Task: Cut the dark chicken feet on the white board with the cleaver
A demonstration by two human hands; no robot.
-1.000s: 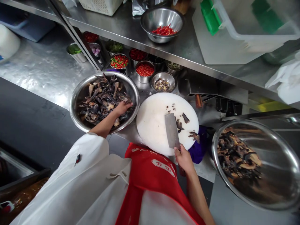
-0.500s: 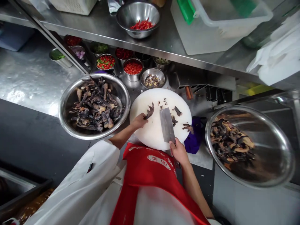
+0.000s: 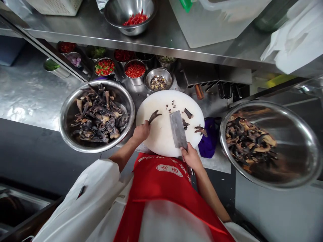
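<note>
My left hand point(image 3: 141, 131) is closed around one end of a dark chicken foot point(image 3: 154, 116), whose toes point to the right over the left part of the round white cutting board point(image 3: 158, 143). In my right hand point(image 3: 191, 156) is the handle of a cleaver point(image 3: 178, 129); its broad blade lies over the board's right half. A cut dark leg piece point(image 3: 188, 113) is to the right of the blade, and another dark piece point(image 3: 185, 123) is partly hidden by it. Near the right rim lies a second chicken foot point(image 3: 201, 130). Small trimmed bits point(image 3: 173, 104) are scattered above the blade.
A steel bowl point(image 3: 66, 136) of dark chicken feet stands left, and a larger steel bowl point(image 3: 300, 158) of cut pieces right. Behind the board are a small bowl point(image 3: 158, 80) of bits, several chili containers point(image 3: 135, 71) and knives point(image 3: 199, 91). A steel shelf point(image 3: 166, 45) overhangs them.
The chicken foot in my left hand has turned from upright, curled toes to pointing right, and the hand has shifted slightly left. The cleaver stays on the board. The view has moved a little.
</note>
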